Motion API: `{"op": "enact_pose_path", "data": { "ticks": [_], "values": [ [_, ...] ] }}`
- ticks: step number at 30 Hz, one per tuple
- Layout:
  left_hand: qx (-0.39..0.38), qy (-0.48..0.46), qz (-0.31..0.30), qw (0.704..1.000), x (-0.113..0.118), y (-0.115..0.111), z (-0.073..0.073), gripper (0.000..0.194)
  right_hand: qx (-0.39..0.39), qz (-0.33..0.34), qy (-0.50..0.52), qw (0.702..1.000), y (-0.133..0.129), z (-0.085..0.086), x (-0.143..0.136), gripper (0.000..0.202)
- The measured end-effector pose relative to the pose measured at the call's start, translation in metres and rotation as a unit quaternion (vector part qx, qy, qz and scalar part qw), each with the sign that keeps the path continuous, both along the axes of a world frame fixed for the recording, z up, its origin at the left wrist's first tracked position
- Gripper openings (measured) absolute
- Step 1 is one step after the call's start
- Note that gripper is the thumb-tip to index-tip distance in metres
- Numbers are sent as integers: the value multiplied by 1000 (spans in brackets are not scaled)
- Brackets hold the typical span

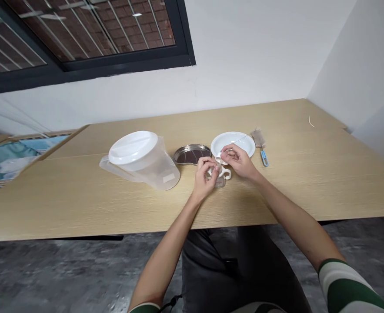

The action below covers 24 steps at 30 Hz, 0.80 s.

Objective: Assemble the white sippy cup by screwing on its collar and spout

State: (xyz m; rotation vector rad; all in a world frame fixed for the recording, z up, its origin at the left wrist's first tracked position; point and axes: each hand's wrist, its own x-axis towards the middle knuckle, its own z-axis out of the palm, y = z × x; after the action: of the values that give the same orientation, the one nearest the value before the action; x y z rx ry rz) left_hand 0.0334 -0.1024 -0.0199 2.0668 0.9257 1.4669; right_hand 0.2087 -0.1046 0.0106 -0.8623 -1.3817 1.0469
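My left hand (207, 176) is closed, its fingertips pinching a small pale, tube-like piece (220, 162) whose kind I cannot make out. Close beside it my right hand (237, 160) is closed on a thin wire (242, 138), which slants up to the right over the white plate (251, 150). Below the hands is a white ring-like part with curved handles (227, 174). A small clear cup (221, 182) sits just under it, partly hidden by my left hand.
A translucent pitcher (159, 167) with a white lid stands left of a metal kidney dish (192, 155). Right of the plate lies a bottle brush (264, 158) with a blue handle. A short pale strip (311, 122) lies at the far right. The table's front edge is near me.
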Motion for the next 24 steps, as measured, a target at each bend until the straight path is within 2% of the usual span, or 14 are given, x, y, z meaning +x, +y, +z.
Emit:
{"op": "enact_pose_path", "data": {
  "ticks": [9, 17, 21, 24],
  "values": [
    [0, 5, -5, 1000, -3, -1, -5, 25, -12, -2, 8, 1000, 7, -4, 2, 46],
    [-9, 8, 0, 1000, -3, -1, -6, 28, -108, 24, 110, 988, 9, -4, -2, 50],
    [-10, 1, 1, 1000, -4, 0, -8, 31, -148, -12, 162, 975, 15, -2, 5, 55],
    [-13, -3, -2, 1000, -4, 0, -8, 31, -132, -59, 164, 976, 21, -1, 20, 53]
  ]
}}
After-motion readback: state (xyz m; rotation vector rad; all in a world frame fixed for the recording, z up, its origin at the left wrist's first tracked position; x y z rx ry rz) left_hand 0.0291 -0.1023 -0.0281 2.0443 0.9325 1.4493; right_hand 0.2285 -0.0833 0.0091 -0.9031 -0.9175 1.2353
